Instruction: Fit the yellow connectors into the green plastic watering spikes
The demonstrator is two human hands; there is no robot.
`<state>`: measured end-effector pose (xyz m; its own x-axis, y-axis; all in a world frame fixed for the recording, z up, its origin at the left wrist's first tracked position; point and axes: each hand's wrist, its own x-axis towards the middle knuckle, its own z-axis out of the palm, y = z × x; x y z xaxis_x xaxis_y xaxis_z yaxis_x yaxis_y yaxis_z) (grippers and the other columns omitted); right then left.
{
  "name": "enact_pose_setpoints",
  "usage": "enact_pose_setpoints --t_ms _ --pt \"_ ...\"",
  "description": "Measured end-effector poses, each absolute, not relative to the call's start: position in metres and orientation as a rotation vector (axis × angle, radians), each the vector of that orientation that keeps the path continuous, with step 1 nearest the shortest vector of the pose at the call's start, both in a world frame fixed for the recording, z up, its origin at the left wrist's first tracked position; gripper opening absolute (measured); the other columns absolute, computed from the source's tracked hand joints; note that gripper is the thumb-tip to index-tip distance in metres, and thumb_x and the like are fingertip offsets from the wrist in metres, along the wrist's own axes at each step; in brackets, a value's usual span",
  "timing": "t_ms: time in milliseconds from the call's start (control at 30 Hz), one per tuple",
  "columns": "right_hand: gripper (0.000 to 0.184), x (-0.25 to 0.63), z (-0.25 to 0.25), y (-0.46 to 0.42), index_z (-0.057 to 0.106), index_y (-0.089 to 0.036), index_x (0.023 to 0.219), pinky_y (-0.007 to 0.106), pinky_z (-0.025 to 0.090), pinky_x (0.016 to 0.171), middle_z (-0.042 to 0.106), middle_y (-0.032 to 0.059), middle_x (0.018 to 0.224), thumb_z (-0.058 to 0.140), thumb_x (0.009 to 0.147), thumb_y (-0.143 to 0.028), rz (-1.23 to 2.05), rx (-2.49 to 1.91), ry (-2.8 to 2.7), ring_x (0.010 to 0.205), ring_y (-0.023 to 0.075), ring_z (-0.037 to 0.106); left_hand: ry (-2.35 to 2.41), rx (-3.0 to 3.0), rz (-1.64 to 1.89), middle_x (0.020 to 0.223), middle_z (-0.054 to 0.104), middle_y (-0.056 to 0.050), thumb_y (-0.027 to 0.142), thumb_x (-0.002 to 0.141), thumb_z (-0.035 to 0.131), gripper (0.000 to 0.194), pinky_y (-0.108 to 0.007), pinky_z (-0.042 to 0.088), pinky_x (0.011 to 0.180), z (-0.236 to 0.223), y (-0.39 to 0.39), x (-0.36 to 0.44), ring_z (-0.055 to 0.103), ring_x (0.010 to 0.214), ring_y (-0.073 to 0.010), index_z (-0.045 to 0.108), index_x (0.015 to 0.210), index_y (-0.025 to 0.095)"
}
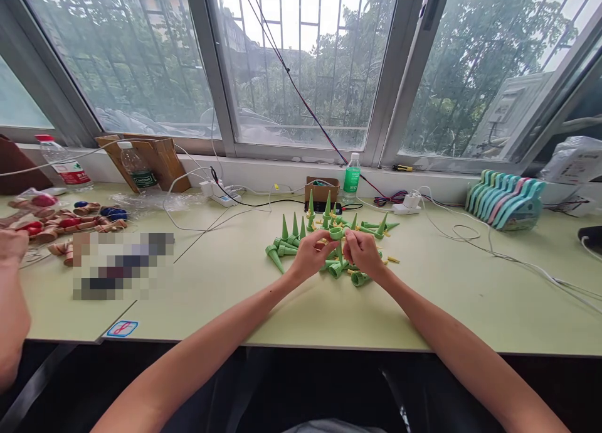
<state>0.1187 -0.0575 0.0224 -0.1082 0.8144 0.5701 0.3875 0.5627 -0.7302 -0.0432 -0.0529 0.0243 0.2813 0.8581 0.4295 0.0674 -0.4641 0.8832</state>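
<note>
My left hand (312, 255) pinches a green plastic watering spike (335, 233) by its round, hollow top, with the tapered end pointing down. Close against the spike's right side, my right hand (363, 253) has its fingers closed in a pinch; what is between them is too small to tell. More green spikes lie and stand around both hands, among them a fallen spike (274, 257) on the left and an upright spike (311, 210) behind. Small yellow pieces are scattered among them, such as a yellow piece (393, 260) to the right.
Behind the spikes stand a small cardboard box (322, 188) and a green bottle (351, 177). White cables (489, 248) and pastel plastic hangers (505, 201) are to the right. At left are wooden toys (61, 223), a bottle (136, 169) and another person's arm (12, 307).
</note>
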Motion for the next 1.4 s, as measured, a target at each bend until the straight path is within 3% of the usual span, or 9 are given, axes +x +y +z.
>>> enact_pose_setpoints --t_ms 133,300,533,667,833,967,1167,1400 --pt "0.061 0.1183 0.0222 -0.0573 0.044 -0.021 0.046 0.026 0.039 0.049 0.048 0.0001 0.039 0.032 0.099 -0.05 0.49 -1.008 -1.715 0.038 0.011 0.042 0.851 1.813 1.315 0.073 0.052 0.001 0.047 0.078 0.067 0.032 -0.02 0.033 0.041 0.0246 -0.0532 -0.0427 0.039 0.045 -0.0042 0.057 0.073 0.017" --pt "0.056 0.1162 0.0225 -0.0588 0.042 -0.021 0.053 0.026 0.039 0.053 0.048 -0.001 0.042 0.032 0.099 -0.051 0.45 -0.997 -1.714 0.041 0.0113 0.044 0.894 1.782 1.291 0.065 0.05 0.003 0.045 0.078 0.067 0.033 -0.019 0.03 0.038 0.0252 -0.0537 -0.0416 0.038 0.042 -0.0038 0.052 0.073 0.017" --pt "0.047 0.1144 0.0211 -0.0587 0.04 -0.022 0.065 0.025 0.036 0.05 0.048 -0.0029 0.05 0.033 0.098 -0.054 0.437 -0.997 -1.717 0.044 0.0108 0.045 0.809 1.603 1.271 0.081 0.059 0.002 0.047 0.076 0.069 0.04 -0.017 0.031 0.034 0.0232 -0.0534 -0.0394 0.048 0.038 -0.0036 0.049 0.098 0.02" --pt "0.043 0.1164 0.0196 -0.0579 0.038 -0.022 0.067 0.024 0.035 0.05 0.049 -0.003 0.052 0.034 0.099 -0.051 0.416 -0.978 -1.726 0.045 0.0103 0.045 0.768 1.432 1.271 0.07 0.06 0.002 0.05 0.08 0.064 0.037 -0.018 0.03 0.03 0.0262 -0.0521 -0.0397 0.047 0.034 -0.0055 0.048 0.084 0.018" --pt "0.04 0.1173 0.0179 -0.0578 0.041 -0.021 0.069 0.023 0.036 0.051 0.053 -0.0017 0.057 0.034 0.1 -0.047 0.446 -0.934 -1.831 0.047 0.0097 0.045 0.756 1.324 1.152 0.06 0.059 -0.005 0.061 0.086 0.05 0.053 -0.021 0.033 0.032 0.0315 -0.0518 -0.0413 0.047 0.036 -0.0078 0.05 0.064 0.013" --pt "0.04 0.117 0.0178 -0.0576 0.039 -0.021 0.069 0.023 0.037 0.052 0.052 -0.0024 0.055 0.033 0.1 -0.045 0.462 -0.926 -1.855 0.046 0.0094 0.044 0.719 1.313 1.104 0.062 0.06 -0.004 0.065 0.083 0.053 0.053 -0.021 0.034 0.032 0.0299 -0.0501 -0.0431 0.049 0.038 -0.0088 0.051 0.068 0.014" --pt "0.035 0.1192 0.019 -0.0575 0.039 -0.022 0.075 0.022 0.037 0.049 0.05 -0.0043 0.052 0.036 0.099 -0.046 0.52 -0.931 -1.797 0.044 0.0098 0.046 0.69 1.404 1.015 0.045 0.052 0.002 0.067 0.083 0.051 0.053 -0.021 0.035 0.035 0.0241 -0.0486 -0.0442 0.049 0.036 -0.0107 0.05 0.073 0.016" --pt "0.034 0.1192 0.0196 -0.0559 0.037 -0.022 0.074 0.021 0.034 0.046 0.046 -0.0056 0.052 0.039 0.098 -0.044 0.535 -0.919 -1.779 0.043 0.0089 0.047 0.665 1.464 1.02 0.048 0.05 0.005 0.061 0.086 0.053 0.043 -0.019 0.035 0.035 0.0248 -0.0504 -0.0443 0.05 0.038 -0.0096 0.049 0.082 0.017"
